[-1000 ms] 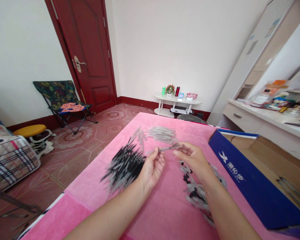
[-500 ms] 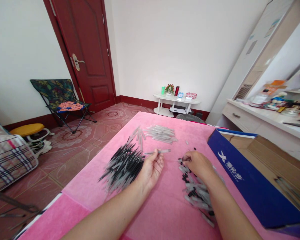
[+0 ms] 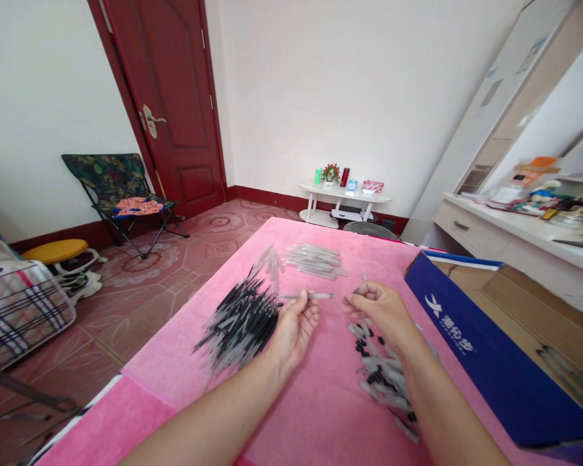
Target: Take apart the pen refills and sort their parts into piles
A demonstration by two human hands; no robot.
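My left hand point(image 3: 298, 323) pinches a slim translucent pen point(image 3: 323, 296), which lies level with its far end pointing right. Just right of that end, my right hand point(image 3: 379, 307) has its fingertips pressed together; what sits between them is too small to make out. A dense heap of black-and-grey pen refills point(image 3: 243, 317) lies left of my left hand. Clear pen barrels point(image 3: 315, 259) are stacked behind the hands, with a few loose ones beside them. Below my right hand spreads a pile of clear caps and small black plugs point(image 3: 383, 372), partly hidden by the forearm.
A blue cardboard box point(image 3: 457, 343) stands open along the right side, a few pens inside. The pink cloth point(image 3: 320, 414) covers the table. Beyond are a folding chair point(image 3: 121, 188), a low white stand point(image 3: 344, 191) and a cluttered dresser point(image 3: 495, 223).
My right hand has risen slightly and shifted left from the black plugs toward the pen's end. My left hand keeps the pen in nearly the same place.
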